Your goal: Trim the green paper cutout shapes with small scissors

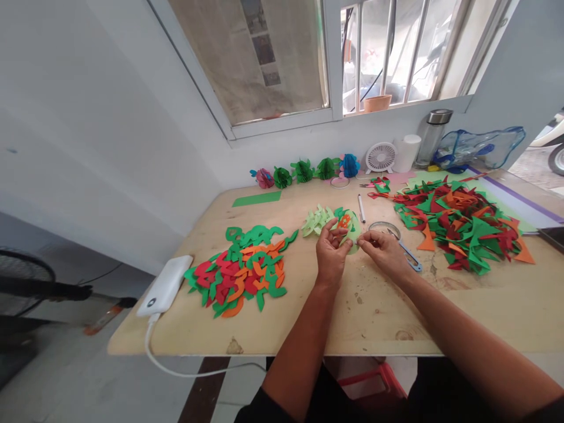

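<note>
A person's two bare hands are working on a light green paper piece [352, 228] with orange detail, above the middle of a wooden table [326, 317]. The left hand [332, 249] is holding the piece between thumb and fingers, while the right hand [382, 252] is closing narrowly in a pinch at its lower right edge; whether those fingertips are gripping the paper itself is too small to tell.

Pale green cutouts [318, 221] are lying just beside the left hand. A pen [361, 208] is lying beyond the hands, and a blue-handled cutter [409, 257] is resting near the right hand, by a roll of tape [385, 229].

Green, red and orange cutouts [240, 267] are spreading over the table's left side; jagged scraps [467, 223] are heaping at right. Five folded-paper figures [303, 171] are lining the wall beside a small white fan [381, 158].

A white power bank [165, 286], cable attached, is showing a dark round mark too small to read. Pictures on a strip [262, 48] in the window are appearing equally indistinct.
</note>
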Action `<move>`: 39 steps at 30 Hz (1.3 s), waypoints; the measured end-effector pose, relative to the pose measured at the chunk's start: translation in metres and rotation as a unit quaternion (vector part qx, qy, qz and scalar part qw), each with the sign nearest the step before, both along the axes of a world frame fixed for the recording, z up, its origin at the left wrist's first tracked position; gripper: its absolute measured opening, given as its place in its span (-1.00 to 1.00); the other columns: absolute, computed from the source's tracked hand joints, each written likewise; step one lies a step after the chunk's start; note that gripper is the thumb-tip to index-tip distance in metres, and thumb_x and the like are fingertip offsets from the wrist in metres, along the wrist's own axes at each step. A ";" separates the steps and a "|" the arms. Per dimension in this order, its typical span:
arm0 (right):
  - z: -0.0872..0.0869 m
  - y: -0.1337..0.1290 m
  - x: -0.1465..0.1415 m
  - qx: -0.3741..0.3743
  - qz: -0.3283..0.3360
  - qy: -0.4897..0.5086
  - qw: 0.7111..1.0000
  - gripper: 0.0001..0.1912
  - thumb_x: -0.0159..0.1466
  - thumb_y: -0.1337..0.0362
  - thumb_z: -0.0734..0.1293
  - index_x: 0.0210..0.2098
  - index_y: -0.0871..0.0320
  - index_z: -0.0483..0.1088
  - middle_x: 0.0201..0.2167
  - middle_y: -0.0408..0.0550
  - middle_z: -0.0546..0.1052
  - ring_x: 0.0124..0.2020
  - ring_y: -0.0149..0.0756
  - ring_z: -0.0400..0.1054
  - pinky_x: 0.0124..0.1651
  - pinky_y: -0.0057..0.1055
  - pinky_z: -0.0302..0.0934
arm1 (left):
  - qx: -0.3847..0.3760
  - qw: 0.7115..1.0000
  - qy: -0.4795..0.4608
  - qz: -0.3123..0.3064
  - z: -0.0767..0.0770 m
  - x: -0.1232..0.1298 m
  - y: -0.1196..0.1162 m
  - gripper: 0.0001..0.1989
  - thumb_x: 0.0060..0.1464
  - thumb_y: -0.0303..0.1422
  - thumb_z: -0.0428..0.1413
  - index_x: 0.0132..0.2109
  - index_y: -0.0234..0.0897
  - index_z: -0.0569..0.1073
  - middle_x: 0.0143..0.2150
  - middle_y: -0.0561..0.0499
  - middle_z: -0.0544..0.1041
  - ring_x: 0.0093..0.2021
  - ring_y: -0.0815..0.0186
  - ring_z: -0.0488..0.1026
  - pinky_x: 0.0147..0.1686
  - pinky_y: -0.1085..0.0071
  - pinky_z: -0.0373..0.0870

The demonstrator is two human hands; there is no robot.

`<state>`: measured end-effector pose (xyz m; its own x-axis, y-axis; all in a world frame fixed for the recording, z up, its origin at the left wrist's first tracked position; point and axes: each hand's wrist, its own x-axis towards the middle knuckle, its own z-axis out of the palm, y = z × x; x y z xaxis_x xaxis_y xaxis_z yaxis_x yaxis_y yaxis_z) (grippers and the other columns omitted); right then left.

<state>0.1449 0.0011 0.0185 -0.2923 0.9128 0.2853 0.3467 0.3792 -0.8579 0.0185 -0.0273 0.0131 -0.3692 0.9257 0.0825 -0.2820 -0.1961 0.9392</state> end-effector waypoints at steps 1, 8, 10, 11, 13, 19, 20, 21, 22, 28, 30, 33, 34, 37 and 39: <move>0.000 0.000 0.000 0.002 -0.001 -0.002 1.000 -0.80 0.13 0.22 0.23 -0.53 0.17 0.37 -0.63 -0.17 0.37 -0.57 -0.42 0.18 -0.50 -0.47 0.05 | 0.001 1.000 0.004 -0.001 0.000 0.000 0.000 -0.41 -0.25 -0.56 0.20 0.02 -0.23 0.36 -0.24 0.00 0.47 -0.23 0.37 0.45 -0.19 0.43 0.35; -0.003 0.001 0.000 0.004 -0.008 -0.004 1.000 -0.79 0.14 0.20 0.23 -0.54 0.17 0.37 -0.65 -0.18 0.34 -0.60 -0.44 0.13 -0.54 -0.48 0.03 | 0.010 1.000 0.015 -0.001 -0.002 0.000 0.002 -0.41 -0.25 -0.58 0.19 0.02 -0.22 0.35 -0.24 0.00 0.46 -0.20 0.36 0.45 -0.15 0.41 0.35; -0.004 0.002 0.000 0.005 -0.005 -0.002 1.000 -0.79 0.14 0.20 0.23 -0.53 0.17 0.37 -0.64 -0.17 0.34 -0.60 -0.44 0.13 -0.54 -0.48 0.03 | 0.009 1.000 0.015 0.001 -0.003 0.000 0.002 -0.42 -0.25 -0.57 0.19 0.02 -0.21 0.36 -0.23 0.00 0.46 -0.18 0.35 0.45 -0.14 0.41 0.35; -0.005 0.002 0.001 0.007 -0.005 -0.002 1.000 -0.79 0.14 0.20 0.23 -0.53 0.17 0.37 -0.64 -0.17 0.35 -0.60 -0.44 0.13 -0.54 -0.48 0.03 | 0.008 1.000 0.015 0.002 -0.003 0.000 0.002 -0.42 -0.24 -0.57 0.19 0.02 -0.21 0.36 -0.23 0.00 0.46 -0.17 0.35 0.45 -0.14 0.41 0.35; -0.006 0.003 0.001 0.010 -0.007 -0.004 1.000 -0.80 0.14 0.21 0.23 -0.53 0.17 0.38 -0.64 -0.17 0.35 -0.60 -0.44 0.13 -0.54 -0.48 0.03 | 0.006 1.000 0.016 0.003 -0.003 0.000 0.002 -0.42 -0.24 -0.57 0.19 0.02 -0.20 0.36 -0.22 0.00 0.46 -0.15 0.34 0.44 -0.14 0.41 0.35; -0.003 0.001 0.001 0.003 -0.004 -0.011 1.000 -0.80 0.14 0.22 0.23 -0.52 0.17 0.37 -0.63 -0.17 0.36 -0.59 -0.43 0.14 -0.53 -0.48 0.04 | 0.001 1.000 0.025 0.002 -0.001 -0.001 0.001 -0.42 -0.24 -0.60 0.16 0.02 -0.23 0.35 -0.22 0.01 0.46 -0.24 0.39 0.44 -0.16 0.43 0.35; -0.002 0.001 0.001 0.004 -0.002 -0.012 1.000 -0.81 0.14 0.22 0.23 -0.52 0.17 0.38 -0.63 -0.16 0.36 -0.59 -0.43 0.14 -0.53 -0.48 0.04 | 0.001 1.000 0.026 0.002 -0.001 -0.001 0.000 -0.42 -0.24 -0.60 0.16 0.02 -0.23 0.35 -0.22 0.00 0.46 -0.23 0.38 0.44 -0.16 0.42 0.35; -0.002 0.001 0.001 0.006 -0.001 -0.012 1.000 -0.81 0.14 0.22 0.23 -0.52 0.17 0.38 -0.62 -0.16 0.36 -0.58 -0.42 0.15 -0.52 -0.48 0.05 | 0.000 1.000 0.026 0.002 -0.001 -0.001 0.000 -0.42 -0.24 -0.60 0.16 0.02 -0.22 0.35 -0.21 0.00 0.46 -0.21 0.38 0.44 -0.15 0.41 0.35; -0.003 0.001 0.001 0.009 -0.002 -0.012 1.000 -0.81 0.14 0.22 0.23 -0.52 0.17 0.38 -0.62 -0.16 0.37 -0.58 -0.42 0.15 -0.52 -0.48 0.05 | 0.000 1.000 0.025 0.002 -0.002 -0.001 0.001 -0.42 -0.23 -0.60 0.16 0.02 -0.22 0.35 -0.21 0.00 0.46 -0.20 0.37 0.44 -0.14 0.41 0.35; -0.006 0.003 0.002 0.018 -0.009 -0.014 1.000 -0.80 0.14 0.21 0.23 -0.53 0.16 0.38 -0.64 -0.18 0.36 -0.59 -0.43 0.14 -0.53 -0.48 0.03 | 0.008 1.000 0.023 -0.004 -0.002 -0.001 0.001 -0.42 -0.24 -0.58 0.18 0.02 -0.22 0.35 -0.21 0.00 0.46 -0.14 0.33 0.45 -0.10 0.38 0.34; -0.006 0.004 0.002 0.022 -0.009 -0.017 1.000 -0.79 0.14 0.21 0.23 -0.55 0.16 0.36 -0.65 -0.18 0.35 -0.59 -0.42 0.14 -0.52 -0.47 0.02 | 0.008 1.000 0.022 -0.005 -0.001 0.000 0.001 -0.43 -0.24 -0.58 0.18 0.01 -0.21 0.35 -0.21 0.00 0.46 -0.14 0.33 0.45 -0.09 0.38 0.34; -0.006 0.004 0.002 0.019 -0.011 -0.022 1.000 -0.79 0.14 0.21 0.23 -0.56 0.15 0.35 -0.65 -0.18 0.34 -0.60 -0.42 0.14 -0.52 -0.46 0.01 | 0.010 1.000 0.021 -0.005 0.000 0.000 0.001 -0.44 -0.24 -0.59 0.17 0.00 -0.21 0.36 -0.21 0.00 0.46 -0.14 0.34 0.44 -0.10 0.39 0.34; -0.007 0.004 0.002 0.018 -0.013 -0.023 0.999 -0.79 0.14 0.21 0.23 -0.56 0.15 0.35 -0.65 -0.18 0.34 -0.60 -0.42 0.14 -0.52 -0.46 0.01 | 0.012 1.000 0.021 -0.004 0.000 0.000 0.001 -0.44 -0.24 -0.59 0.17 0.00 -0.22 0.36 -0.22 0.00 0.46 -0.15 0.34 0.44 -0.10 0.39 0.33; -0.008 0.005 0.003 0.017 -0.011 -0.026 0.999 -0.79 0.13 0.21 0.22 -0.55 0.15 0.35 -0.65 -0.17 0.34 -0.59 -0.41 0.14 -0.52 -0.46 0.00 | 0.014 1.000 0.022 -0.006 -0.001 0.001 0.001 -0.43 -0.24 -0.60 0.17 0.01 -0.23 0.35 -0.21 0.00 0.45 -0.14 0.34 0.44 -0.10 0.40 0.33; -0.009 0.006 0.003 0.017 -0.010 -0.027 0.999 -0.80 0.13 0.21 0.22 -0.54 0.15 0.36 -0.64 -0.17 0.34 -0.59 -0.41 0.14 -0.51 -0.46 0.01 | 0.011 1.000 0.021 -0.007 -0.001 0.001 0.001 -0.43 -0.24 -0.59 0.17 0.01 -0.23 0.35 -0.21 -0.01 0.45 -0.14 0.34 0.44 -0.10 0.40 0.33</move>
<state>0.1476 0.0068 0.0095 -0.2905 0.9085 0.3003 0.3993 0.4003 -0.8248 0.0191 -0.0267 0.0123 -0.3518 0.9285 0.1188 -0.2451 -0.2139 0.9456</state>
